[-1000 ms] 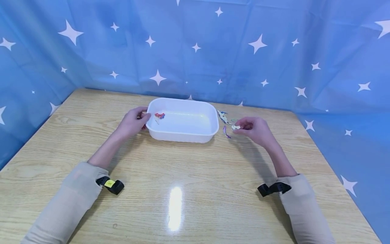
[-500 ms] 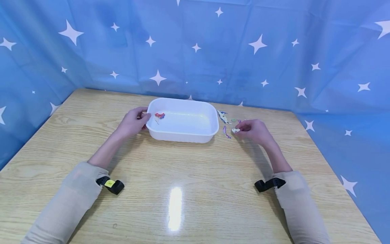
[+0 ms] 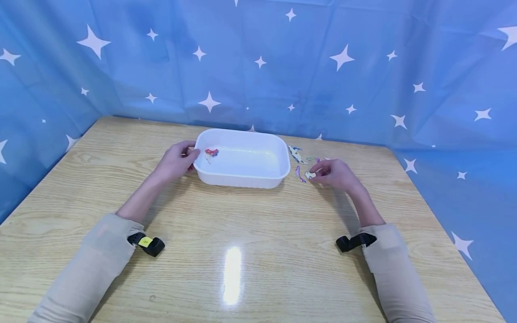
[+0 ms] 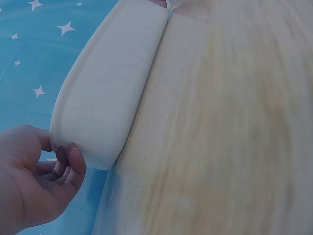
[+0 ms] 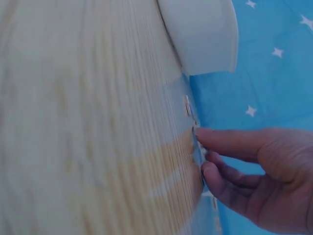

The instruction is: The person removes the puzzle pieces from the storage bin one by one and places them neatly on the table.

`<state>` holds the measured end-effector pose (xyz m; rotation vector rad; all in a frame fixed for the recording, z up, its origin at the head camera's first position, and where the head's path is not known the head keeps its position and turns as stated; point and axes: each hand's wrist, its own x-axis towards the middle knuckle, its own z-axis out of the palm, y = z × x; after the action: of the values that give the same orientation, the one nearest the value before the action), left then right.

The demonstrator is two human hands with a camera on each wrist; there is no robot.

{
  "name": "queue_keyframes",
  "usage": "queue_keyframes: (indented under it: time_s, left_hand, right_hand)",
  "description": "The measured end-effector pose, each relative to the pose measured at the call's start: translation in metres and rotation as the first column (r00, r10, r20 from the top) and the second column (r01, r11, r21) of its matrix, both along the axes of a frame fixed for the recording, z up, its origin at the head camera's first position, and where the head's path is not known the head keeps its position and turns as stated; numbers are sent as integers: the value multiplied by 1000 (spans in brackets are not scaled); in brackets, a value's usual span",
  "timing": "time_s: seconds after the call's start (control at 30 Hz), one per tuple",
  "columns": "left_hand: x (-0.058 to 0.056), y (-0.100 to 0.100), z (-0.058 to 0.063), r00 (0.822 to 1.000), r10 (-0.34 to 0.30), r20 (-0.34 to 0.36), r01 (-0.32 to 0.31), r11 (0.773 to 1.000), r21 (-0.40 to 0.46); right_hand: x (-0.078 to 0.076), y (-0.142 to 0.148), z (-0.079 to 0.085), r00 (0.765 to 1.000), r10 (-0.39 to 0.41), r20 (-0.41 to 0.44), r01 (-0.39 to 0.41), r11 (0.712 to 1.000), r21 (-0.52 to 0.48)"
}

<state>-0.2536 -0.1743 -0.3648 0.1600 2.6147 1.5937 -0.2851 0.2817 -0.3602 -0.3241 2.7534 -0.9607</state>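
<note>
A white rectangular plastic tub [image 3: 242, 181] stands near the back of the wooden table. My left hand [image 3: 176, 162] grips its left end, thumb at the rim and fingers curled outside in the left wrist view. Inside the tub, at its left, lies a small red and blue piece [image 3: 212, 153]. Right of the tub, my right hand [image 3: 335, 174] pinches a small flat whitish piece [image 3: 310, 175] with dark markings, at or just above the table. Beside it lie a thin purple piece [image 3: 299, 174] and a longer white and blue piece [image 3: 296, 154]. What the pieces are is too small to tell.
A small green piece [image 3: 309, 158] and a bit of purple [image 3: 317, 160] lie just behind my right hand. A blue star-patterned cloth [image 3: 258, 63] hangs behind the table [image 3: 258, 224] and along its sides.
My right hand has moved slightly toward the front and left with the whitish piece, uncovering the green and purple bits behind it. The left hand and the tub have stayed put.
</note>
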Motion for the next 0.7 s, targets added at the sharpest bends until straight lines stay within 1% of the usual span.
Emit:
queue_keyframes:
  time_s: [0.17,0.3,0.47,0.6,0.7]
  left_hand:
    - [0,0,1,1000,-1,-2,1,1000,0]
    - [0,1,1,1000,3,-5,-3,1000,-4]
    - [0,0,0,1000,0,4,0,1000,-12]
    - [0,-1,-1,1000,-2,15,2,1000,-8]
    - [0,0,-2,1000,-2,9,2,1000,0]
  right_hand:
    - [0,2,1,999,5,41,-4,1000,-30]
    - [1,4,2,999,1,36,0,1000,-30]
    - [3,4,6,1000,-6,-30,5,999,-35]
    - [3,1,11,997,5,-80,-13,995,-98]
    - [3,-5,16,992,15,-125,-34,989,-145]
